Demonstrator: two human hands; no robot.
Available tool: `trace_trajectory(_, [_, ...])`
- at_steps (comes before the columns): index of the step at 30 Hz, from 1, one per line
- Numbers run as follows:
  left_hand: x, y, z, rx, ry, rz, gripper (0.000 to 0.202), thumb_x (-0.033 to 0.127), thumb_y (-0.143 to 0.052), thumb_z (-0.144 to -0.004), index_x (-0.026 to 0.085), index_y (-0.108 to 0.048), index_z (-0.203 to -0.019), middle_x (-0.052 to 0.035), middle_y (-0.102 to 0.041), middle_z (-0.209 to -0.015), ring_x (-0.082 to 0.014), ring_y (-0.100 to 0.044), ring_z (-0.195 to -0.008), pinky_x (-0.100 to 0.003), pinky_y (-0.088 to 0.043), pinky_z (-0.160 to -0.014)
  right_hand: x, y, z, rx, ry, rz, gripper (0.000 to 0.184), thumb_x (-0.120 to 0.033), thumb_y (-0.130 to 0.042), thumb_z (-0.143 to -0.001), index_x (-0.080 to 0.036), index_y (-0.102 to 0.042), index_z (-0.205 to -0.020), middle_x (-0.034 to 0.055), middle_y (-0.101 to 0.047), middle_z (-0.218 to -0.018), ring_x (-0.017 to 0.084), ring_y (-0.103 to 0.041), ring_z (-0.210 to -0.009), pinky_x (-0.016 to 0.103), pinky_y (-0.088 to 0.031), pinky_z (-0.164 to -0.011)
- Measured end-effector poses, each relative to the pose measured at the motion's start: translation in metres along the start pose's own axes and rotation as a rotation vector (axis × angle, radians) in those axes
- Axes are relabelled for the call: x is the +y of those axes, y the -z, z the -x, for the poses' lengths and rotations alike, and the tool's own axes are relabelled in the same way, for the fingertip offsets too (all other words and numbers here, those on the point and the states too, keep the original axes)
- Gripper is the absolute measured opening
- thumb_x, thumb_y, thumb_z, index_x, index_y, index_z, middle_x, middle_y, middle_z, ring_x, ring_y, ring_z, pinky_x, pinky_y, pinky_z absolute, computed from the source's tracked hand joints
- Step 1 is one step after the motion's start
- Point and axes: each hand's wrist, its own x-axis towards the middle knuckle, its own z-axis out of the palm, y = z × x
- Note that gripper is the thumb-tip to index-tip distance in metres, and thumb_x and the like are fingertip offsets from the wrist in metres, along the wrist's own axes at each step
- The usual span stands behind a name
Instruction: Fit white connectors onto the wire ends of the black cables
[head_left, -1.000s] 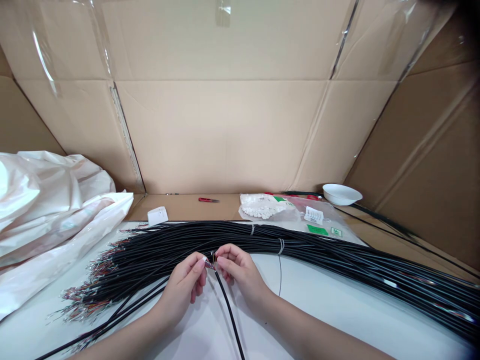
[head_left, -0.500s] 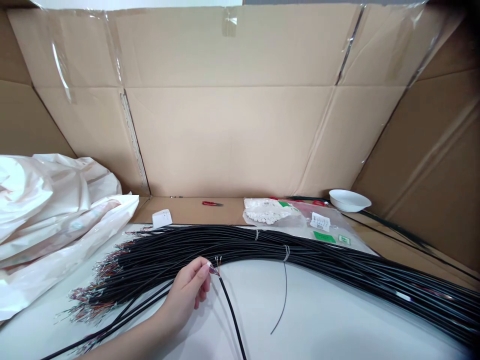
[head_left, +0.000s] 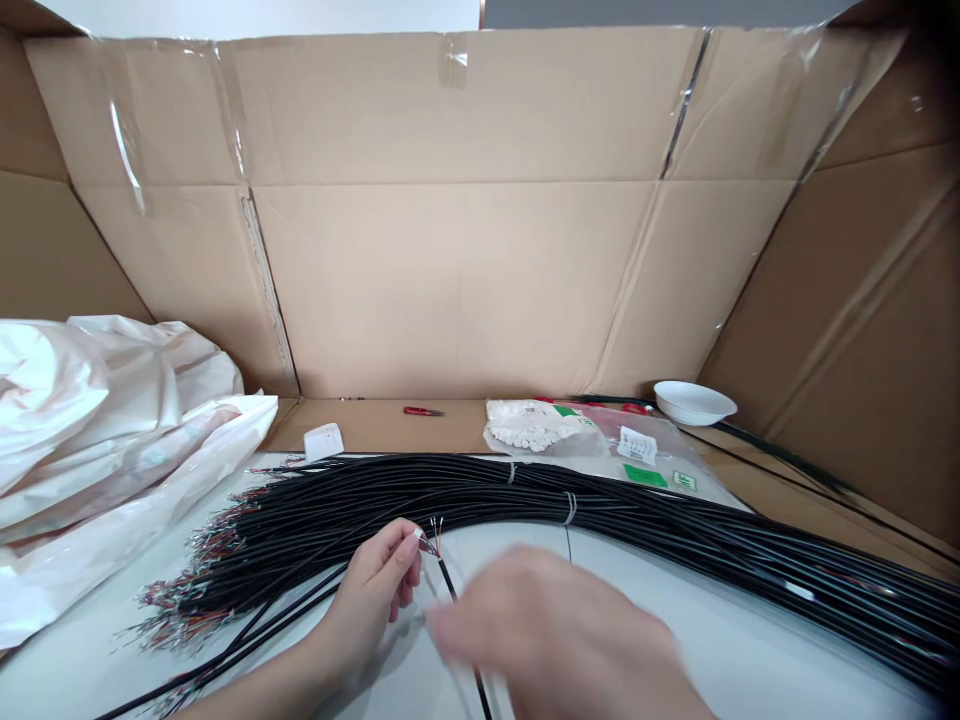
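My left hand [head_left: 386, 570] is closed, thumb and fingers pinching a small white piece at the tips of some thin coloured wires. These wires fan out of the stripped end of a black cable [head_left: 445, 575], and a few others stick up free beside the pinch. The cable runs down to the bottom edge of the picture. Smeared by motion, my right hand [head_left: 547, 620] is over the table just right of that cable and overlaps part of it; its fingers cannot be made out. Behind both hands lies a thick bundle of black cables [head_left: 450, 480] with bare coloured wire ends at the left.
Grey ties [head_left: 571, 508] bind the bundle. At the back are a red-handled tool [head_left: 422, 411], a clear bag of small white parts [head_left: 529, 430], a white bowl [head_left: 694, 402] and a white card [head_left: 323, 442]. White plastic sheeting [head_left: 150, 420] heaps at left; cardboard walls [head_left: 457, 290] enclose the table.
My right hand has come into view from the lower right, moving fast. My left hand keeps its pinch in nearly the same place. The view has shifted slightly.
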Motion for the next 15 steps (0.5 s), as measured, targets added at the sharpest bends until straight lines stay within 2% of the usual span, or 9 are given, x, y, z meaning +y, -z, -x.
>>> trace_trajectory(2, [0.000, 0.000, 0.001, 0.007, -0.026, -0.013, 0.027, 0.041, -0.043, -0.083, 0.016, -0.050, -0.076, 0.0045, -0.042, -0.058, -0.0079, -0.039, -0.048, -0.015, -0.028, -0.038, 0.019, -0.007, -0.007, 0.039, -0.090, 0.022, 0.038, -0.006, -0.036, -0.082, -0.026, -0.055, -0.108, 0.0036, -0.063, -0.092, 0.013, -0.059, -0.085, 0.027, -0.051, -0.074])
trace_trajectory(4, [-0.001, -0.001, 0.002, 0.016, -0.041, -0.041, 0.027, 0.041, -0.043, -0.084, 0.016, -0.051, -0.077, 0.0041, -0.042, -0.059, -0.0084, -0.040, -0.049, -0.015, -0.029, -0.039, 0.042, -0.016, -0.007, 0.063, -0.288, 0.098, 0.033, -0.006, -0.039, -0.079, -0.022, -0.061, -0.099, 0.0056, -0.060, -0.101, 0.016, -0.056, -0.094, 0.032, -0.048, -0.081])
trace_trajectory(6, [-0.002, -0.001, 0.003, 0.021, -0.042, -0.062, 0.027, 0.041, -0.041, -0.085, 0.017, -0.051, -0.079, 0.0036, -0.043, -0.061, -0.0087, -0.040, -0.050, -0.016, -0.030, -0.039, 0.063, -0.025, -0.002, -0.011, -0.405, 0.150, 0.030, -0.009, -0.041, -0.079, -0.022, -0.064, -0.094, 0.0068, -0.055, -0.109, 0.018, -0.052, -0.100, 0.035, -0.046, -0.085])
trace_trajectory(8, [-0.004, 0.000, 0.004, 0.016, -0.052, -0.085, 0.027, 0.041, -0.040, -0.085, 0.017, -0.051, -0.080, 0.0033, -0.043, -0.063, -0.0087, -0.039, -0.050, -0.016, -0.030, -0.040, 0.076, -0.030, 0.004, -0.096, -0.474, 0.175, 0.030, -0.011, -0.044, -0.079, -0.023, -0.064, -0.097, 0.0075, -0.051, -0.115, 0.020, -0.048, -0.105, 0.037, -0.043, -0.089])
trace_trajectory(12, [-0.004, 0.000, 0.004, 0.025, -0.066, -0.133, 0.029, 0.042, -0.039, -0.086, 0.017, -0.051, -0.082, 0.0029, -0.044, -0.062, -0.0094, -0.038, -0.052, -0.017, -0.030, -0.041, 0.081, -0.032, 0.008, -0.211, -0.534, 0.165, 0.029, -0.014, -0.046, -0.081, -0.024, -0.062, -0.102, 0.0076, -0.048, -0.117, 0.020, -0.043, -0.112, 0.037, -0.037, -0.094])
trace_trajectory(15, [-0.003, 0.000, 0.003, 0.021, -0.069, -0.142, 0.029, 0.042, -0.039, -0.086, 0.017, -0.051, -0.081, 0.0027, -0.044, -0.062, -0.0094, -0.038, -0.051, -0.017, -0.030, -0.041, 0.078, -0.032, 0.006, -0.231, -0.555, 0.133, 0.027, -0.015, -0.043, -0.083, -0.022, -0.063, -0.100, 0.0074, -0.049, -0.116, 0.019, -0.044, -0.111, 0.034, -0.037, -0.094])
